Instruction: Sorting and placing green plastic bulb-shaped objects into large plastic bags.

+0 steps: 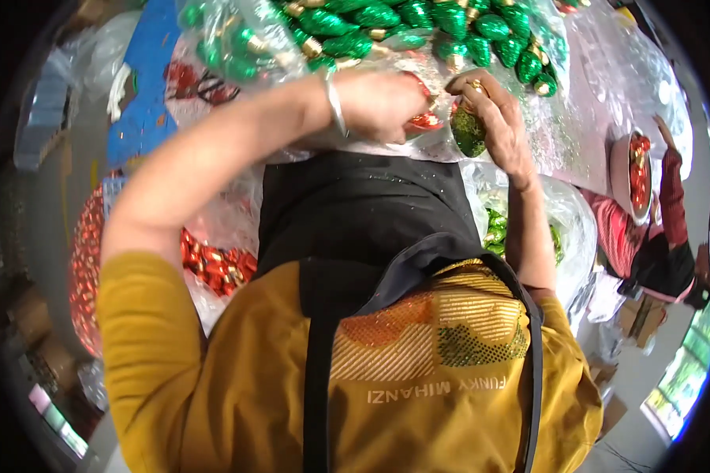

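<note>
A dark green glittery ornament (468, 132) with a gold cap hangs below the curled fingers of my right hand (498, 122), which grips it by its top. Just left of it, my left hand (383, 104) is closed on a shiny red ornament (426, 121); red shows above and below the fingers, and the rest is covered. The two hands are close together over the near edge of the worktable. Beyond them, many shiny green ornaments (418, 14) with gold caps lie in a heap on clear plastic.
Plastic sheeting (576, 118) sprinkled with glitter covers the table. Bags of red ornaments (217, 264) sit at my left, and a bag of bright green ornaments (495, 229) at my right. Farther right, another person (663, 244) reaches beside a tub (622, 169) of red ornaments.
</note>
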Motion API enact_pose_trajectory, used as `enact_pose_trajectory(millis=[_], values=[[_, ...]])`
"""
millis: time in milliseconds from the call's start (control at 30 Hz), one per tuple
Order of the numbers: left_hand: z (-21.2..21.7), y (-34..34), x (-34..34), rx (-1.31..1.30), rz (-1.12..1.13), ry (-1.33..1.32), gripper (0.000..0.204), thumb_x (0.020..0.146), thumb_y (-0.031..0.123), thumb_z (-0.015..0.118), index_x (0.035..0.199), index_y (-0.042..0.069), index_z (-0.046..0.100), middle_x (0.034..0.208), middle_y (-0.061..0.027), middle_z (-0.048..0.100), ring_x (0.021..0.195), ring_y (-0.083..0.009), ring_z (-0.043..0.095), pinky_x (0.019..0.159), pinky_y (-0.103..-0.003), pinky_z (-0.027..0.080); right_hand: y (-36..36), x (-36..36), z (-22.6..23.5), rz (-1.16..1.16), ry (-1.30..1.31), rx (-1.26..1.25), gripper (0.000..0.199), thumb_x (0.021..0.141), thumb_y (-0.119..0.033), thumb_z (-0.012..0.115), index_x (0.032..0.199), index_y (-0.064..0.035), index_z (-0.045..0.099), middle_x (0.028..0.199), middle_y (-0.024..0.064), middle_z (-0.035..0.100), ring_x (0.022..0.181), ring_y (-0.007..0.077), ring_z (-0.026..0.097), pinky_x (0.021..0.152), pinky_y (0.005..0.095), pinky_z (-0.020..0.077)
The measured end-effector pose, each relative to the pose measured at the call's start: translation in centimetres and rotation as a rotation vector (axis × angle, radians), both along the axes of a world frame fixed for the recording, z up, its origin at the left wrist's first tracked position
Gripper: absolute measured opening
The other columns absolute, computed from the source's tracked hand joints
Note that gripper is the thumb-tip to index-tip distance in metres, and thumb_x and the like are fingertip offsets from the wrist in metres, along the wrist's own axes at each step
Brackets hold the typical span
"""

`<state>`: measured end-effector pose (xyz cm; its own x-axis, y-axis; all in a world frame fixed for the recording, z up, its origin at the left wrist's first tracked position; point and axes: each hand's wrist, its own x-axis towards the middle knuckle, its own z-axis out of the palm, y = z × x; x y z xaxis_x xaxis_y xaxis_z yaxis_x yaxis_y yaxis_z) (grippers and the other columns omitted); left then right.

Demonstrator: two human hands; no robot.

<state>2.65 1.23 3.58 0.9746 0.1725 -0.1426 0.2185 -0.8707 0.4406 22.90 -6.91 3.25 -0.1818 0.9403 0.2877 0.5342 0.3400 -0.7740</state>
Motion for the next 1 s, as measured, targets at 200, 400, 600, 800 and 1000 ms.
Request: enact_pose_trajectory(millis=[200, 400, 600, 800, 1000], values=[[-1.1, -1.3, -1.0, 0.108, -0.012, -0.11, 0.026, 0.074, 0.002, 0.052, 0.099, -0.003, 0.055, 0.089, -0.0182, 0.055, 0.084, -0.0336, 0.058, 0.075, -0.045, 0.046, 3.2, 5.1, 2.8, -0.156, 0.758, -0.066, 0.031, 0.095, -0.027, 0.048, 0.103, -0.0001, 0.061, 0.099, 0.0084, 0.063, 0.093, 0.0152, 0.057, 0.083, 0.0289, 0.0445], [-1.7, -4.3, -4.2, 0.302, 0.057, -0.318, 0.034, 0.071, 0.001, 0.054, 0.104, -0.002, 0.051, 0.097, -0.0145, 0.052, 0.091, -0.0285, 0.055, 0.075, -0.039, 0.045, 1.4, -2.8, 7.1, -0.146, 0.475, 0.124, 0.028, 0.089, -0.021, 0.062, 0.108, -0.0012, 0.063, 0.097, 0.0063, 0.065, 0.088, 0.0125, 0.06, 0.077, 0.0278, 0.0489], [-2.0, -4.2, -3.9, 0.328, 0.064, -0.337, 0.039, 0.073, 0.002, 0.052, 0.111, -0.003, 0.049, 0.106, -0.0131, 0.051, 0.087, -0.0256, 0.053, 0.076, -0.036, 0.043, 3.2, -4.1, 3.3, 0.101, -0.162, 0.199, 0.027, 0.089, -0.017, 0.06, 0.11, -0.0002, 0.061, 0.09, 0.0114, 0.065, 0.075, 0.0165, 0.063, 0.065, 0.0287, 0.0495], [-1.5, -5.4, -3.2, 0.495, 0.059, -0.063, 0.034, 0.078, 0.008, 0.05, 0.11, -0.003, 0.055, 0.109, -0.0134, 0.054, 0.084, -0.0214, 0.054, 0.076, -0.034, 0.043, 4.6, -5.0, 2.8, 0.092, -0.181, 0.106, 0.023, 0.086, -0.017, 0.059, 0.097, 0.0033, 0.055, 0.077, 0.0212, 0.059, 0.075, 0.0392, 0.058, 0.063, 0.0422, 0.0473], [-1.5, -6.2, -2.9, 0.669, 0.053, 0.018, 0.028, 0.079, 0.015, 0.05, 0.1, 0.0, 0.06, 0.101, -0.0109, 0.059, 0.083, -0.0168, 0.053, 0.076, -0.032, 0.042, 5.5, -5.8, 3.2, 0.117, -0.496, -0.081, 0.02, 0.092, -0.017, 0.054, 0.093, 0.0026, 0.056, 0.072, 0.0188, 0.059, 0.07, 0.0357, 0.06, 0.061, 0.0403, 0.0458]])
